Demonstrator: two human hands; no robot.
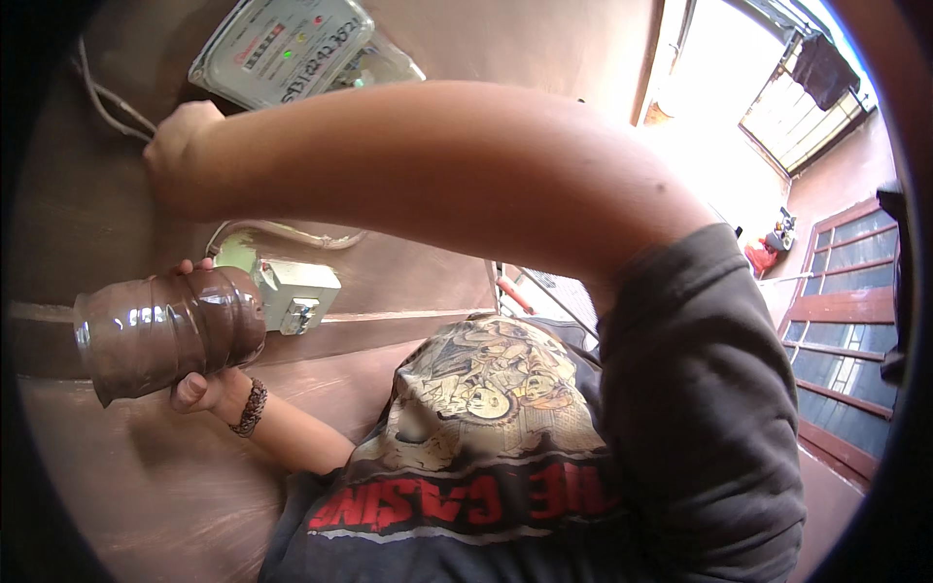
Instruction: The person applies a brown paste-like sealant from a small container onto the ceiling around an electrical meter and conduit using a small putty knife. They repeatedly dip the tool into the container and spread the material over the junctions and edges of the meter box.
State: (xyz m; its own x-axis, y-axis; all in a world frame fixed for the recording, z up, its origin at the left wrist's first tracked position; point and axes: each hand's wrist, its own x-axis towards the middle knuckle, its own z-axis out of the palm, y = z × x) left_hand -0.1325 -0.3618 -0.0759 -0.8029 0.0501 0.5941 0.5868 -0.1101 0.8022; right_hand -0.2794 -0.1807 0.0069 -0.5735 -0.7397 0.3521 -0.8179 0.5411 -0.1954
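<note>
My left hand (222,391), with a beaded bracelet at its wrist, is closed around a clear, ribbed plastic container (165,325). The container lies tilted almost sideways, its wide end toward the left. Brown shows in it or through it; I cannot tell which. Across the top of the view reaches my right arm, ending in my right hand (185,146) at the brown wall (408,267), close to a pale cable (105,102). The fingers of that hand are curled, and what they hold, if anything, is hidden behind the hand.
An electricity meter (282,53) in a clear case hangs above my right forearm. Below the forearm, a small pale switch box (299,294) is fixed to the wall, with a curved conduit (292,233) over it. A barred window (847,291) stands far right, with bright daylight above.
</note>
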